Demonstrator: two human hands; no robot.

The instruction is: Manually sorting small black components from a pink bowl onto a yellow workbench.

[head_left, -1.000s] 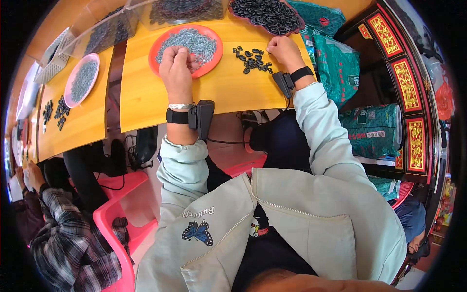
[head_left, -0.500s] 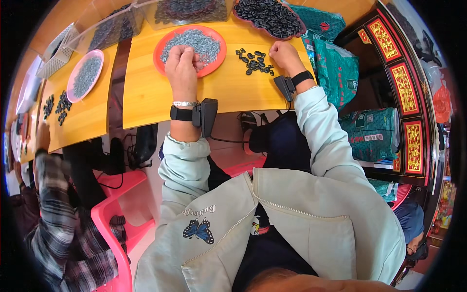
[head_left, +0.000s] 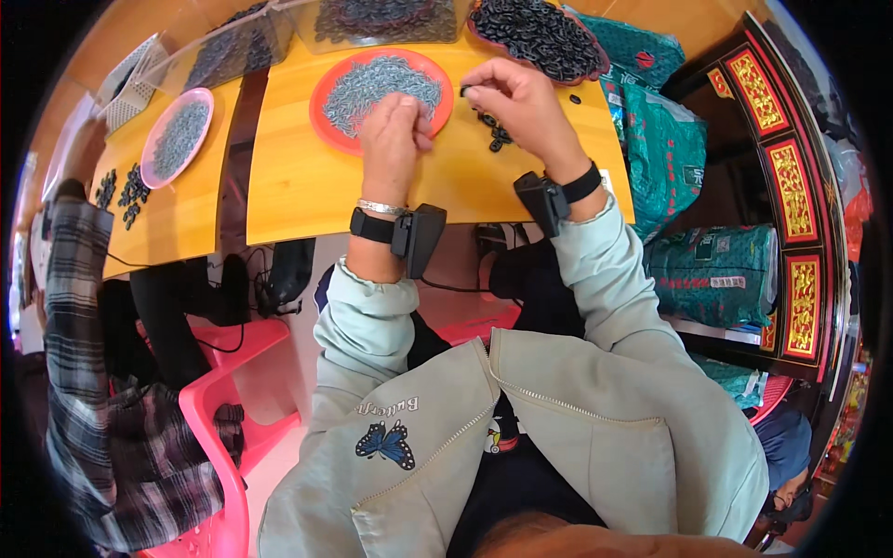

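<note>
My left hand (head_left: 394,139) is closed, its fingers curled over the near edge of a red plate (head_left: 330,126). What its fingertips hold, if anything, is hidden. Small grey metal screws (head_left: 377,86) are heaped on that plate. Between thumb and forefinger of my right hand (head_left: 528,113) is a small black oval part (head_left: 466,90), just right of the plate's rim. Several more black parts (head_left: 499,138) lie on the yellow table (head_left: 307,191), partly covered by the right hand.
A scalloped tray heaped with black parts (head_left: 539,37) stands at the far right. Clear bins (head_left: 381,23) line the back. Leftward are a pink plate (head_left: 205,116) of screws, black parts (head_left: 133,195) and a co-worker's plaid sleeve (head_left: 79,307). Green bags (head_left: 660,139) stand at right.
My right hand has moved left from beside the loose black parts toward the left hand, now pinching one. The left hand stays over the plate's edge. The co-worker's arm has reached farther forward.
</note>
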